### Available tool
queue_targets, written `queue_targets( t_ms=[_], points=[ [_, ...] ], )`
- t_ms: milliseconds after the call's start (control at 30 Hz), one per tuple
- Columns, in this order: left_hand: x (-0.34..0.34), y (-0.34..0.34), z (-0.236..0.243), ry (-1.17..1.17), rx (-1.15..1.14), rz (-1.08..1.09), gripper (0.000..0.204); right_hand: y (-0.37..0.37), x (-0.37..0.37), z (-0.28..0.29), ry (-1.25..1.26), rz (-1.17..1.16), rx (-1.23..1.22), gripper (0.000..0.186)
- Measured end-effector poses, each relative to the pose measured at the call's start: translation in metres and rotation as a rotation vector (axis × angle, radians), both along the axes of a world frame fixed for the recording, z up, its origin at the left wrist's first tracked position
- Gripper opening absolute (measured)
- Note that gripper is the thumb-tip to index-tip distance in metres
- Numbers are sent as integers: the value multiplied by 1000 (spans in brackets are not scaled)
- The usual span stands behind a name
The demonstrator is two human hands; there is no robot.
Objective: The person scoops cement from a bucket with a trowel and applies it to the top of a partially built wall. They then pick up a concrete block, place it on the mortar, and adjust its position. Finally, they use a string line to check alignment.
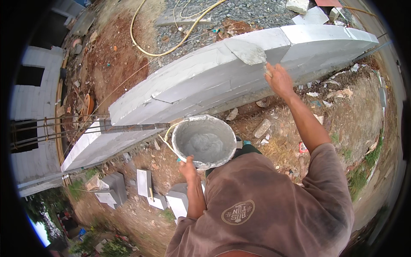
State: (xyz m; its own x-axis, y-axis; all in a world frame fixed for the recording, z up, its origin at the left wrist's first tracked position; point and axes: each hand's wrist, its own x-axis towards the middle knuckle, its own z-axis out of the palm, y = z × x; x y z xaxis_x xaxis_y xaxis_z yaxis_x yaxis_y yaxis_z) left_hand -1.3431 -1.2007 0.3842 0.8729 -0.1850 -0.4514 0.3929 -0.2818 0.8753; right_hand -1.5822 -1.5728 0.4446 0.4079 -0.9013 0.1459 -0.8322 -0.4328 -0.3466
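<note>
My right hand [280, 80] is closed round the handle of a trowel, its arm stretched out over the wall. The trowel's blade [250, 53] lies on the top of a low wall of pale blocks [201, 88], coated with grey mortar, so its outline is hard to make out. A bucket [183, 136] with a mortar-crusted rim is held close to my body and contains wet grey mortar [207, 146]. My left hand [188, 168] grips the bucket's near left side. The bucket's yellowish handle [166, 140] hangs at its left.
Thin steel bars [45, 130] stick out at the left, between the long wall and a shorter block wall [87, 145]. Loose blocks [144, 182] lie on the dirt at lower left. Beyond the wall are gravel [244, 17] and a yellow hose [133, 34]. Rubble litters the ground at right.
</note>
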Motion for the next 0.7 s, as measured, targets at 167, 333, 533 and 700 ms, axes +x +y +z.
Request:
queue_targets(
  t_ms=[167, 333, 533, 700],
  points=[
    [4, -4, -8, 60, -22, -67, 24, 10, -27, -11, 68, -117, 38, 43],
    [5, -10, -20, 158, 19, -232, 27, 77, -98, -21, -94, -213, 106, 40],
    [-28, -63, -38, 232, 113, -530, 11, 248, -193, -50, -208, -580, 258, 38],
    [-91, -108, -100, 227, 142, -822, 5, 323, -206, -59, -480, -934, 556, 38]
  ],
)
